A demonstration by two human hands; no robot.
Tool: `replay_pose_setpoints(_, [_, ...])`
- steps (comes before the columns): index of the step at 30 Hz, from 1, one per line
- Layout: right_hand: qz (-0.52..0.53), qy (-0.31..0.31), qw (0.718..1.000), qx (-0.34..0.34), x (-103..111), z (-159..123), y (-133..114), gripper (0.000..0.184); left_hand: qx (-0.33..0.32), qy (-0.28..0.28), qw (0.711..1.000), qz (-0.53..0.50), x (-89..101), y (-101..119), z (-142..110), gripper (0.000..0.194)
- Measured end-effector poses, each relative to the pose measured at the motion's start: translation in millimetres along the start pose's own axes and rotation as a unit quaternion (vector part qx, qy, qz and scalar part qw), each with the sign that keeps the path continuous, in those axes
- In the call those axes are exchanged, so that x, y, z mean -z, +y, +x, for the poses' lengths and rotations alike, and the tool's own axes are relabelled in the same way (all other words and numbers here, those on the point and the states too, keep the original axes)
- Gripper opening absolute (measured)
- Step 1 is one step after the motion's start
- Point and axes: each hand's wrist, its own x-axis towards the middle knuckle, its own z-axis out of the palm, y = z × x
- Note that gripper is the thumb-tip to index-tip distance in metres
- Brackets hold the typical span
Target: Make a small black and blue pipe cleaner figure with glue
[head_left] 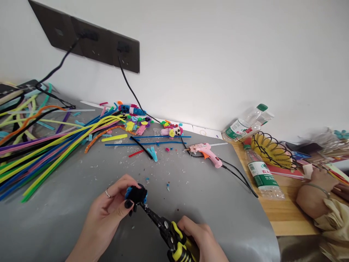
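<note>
Between the thumb and fingers of my left hand (110, 209) is a small fuzzy black and blue pipe-cleaner piece (136, 194). My right hand (200, 236) grips the yellow and black handles of a pair of pliers (166, 229). The narrow jaws of the pliers reach up to the lower edge of the fuzzy piece and seem to touch it. Whether the jaws pinch it, I cannot tell. A pink glue gun (205, 151) lies on the grey mat (218, 207) beyond my right hand.
Long colourful pipe cleaners (68, 145) spread over the left side. Small finished pipe-cleaner figures (174, 131) lie along the wall. Plastic bottles (261, 174) and a yellow basket-like object (272, 151) are on the right. Another person's hand (321, 180) is at far right. Black cords run from the sockets (103, 43).
</note>
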Motion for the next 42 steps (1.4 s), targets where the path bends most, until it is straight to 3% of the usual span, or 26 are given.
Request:
replay_pose_setpoints(5, [0.003,-0.001,1.000,0.002,1.2,-1.3,-0.5,0.030,0.001,0.032,0.999,-0.007,-5.3,1.9,0.3,0.026])
replay_pose_setpoints(13, [0.002,-0.020,1.000,-0.007,-2.8,0.3,4.9,0.030,0.031,0.008,0.999,-0.008,6.9,-6.0,-1.9,0.025])
replay_pose_setpoints(20, [-0.025,0.025,0.999,-0.019,-6.1,-2.4,5.9,0.034,0.032,0.014,0.999,-0.010,5.6,-5.9,-1.4,0.027])
replay_pose_setpoints(26, [-0.026,0.007,1.000,-0.015,-8.3,-0.2,13.0,0.035,0.030,0.011,0.999,-0.006,7.8,-6.5,-1.9,0.024])
replay_pose_setpoints(37, [-0.007,-0.017,1.000,0.008,-1.5,1.6,5.5,0.031,0.004,0.045,0.999,-0.009,-11.0,5.7,1.9,0.027])
replay_pose_setpoints(42, [0.008,-0.023,1.000,0.004,-1.2,2.2,6.5,0.036,0.015,0.041,0.999,-0.006,-8.1,4.2,1.6,0.027])
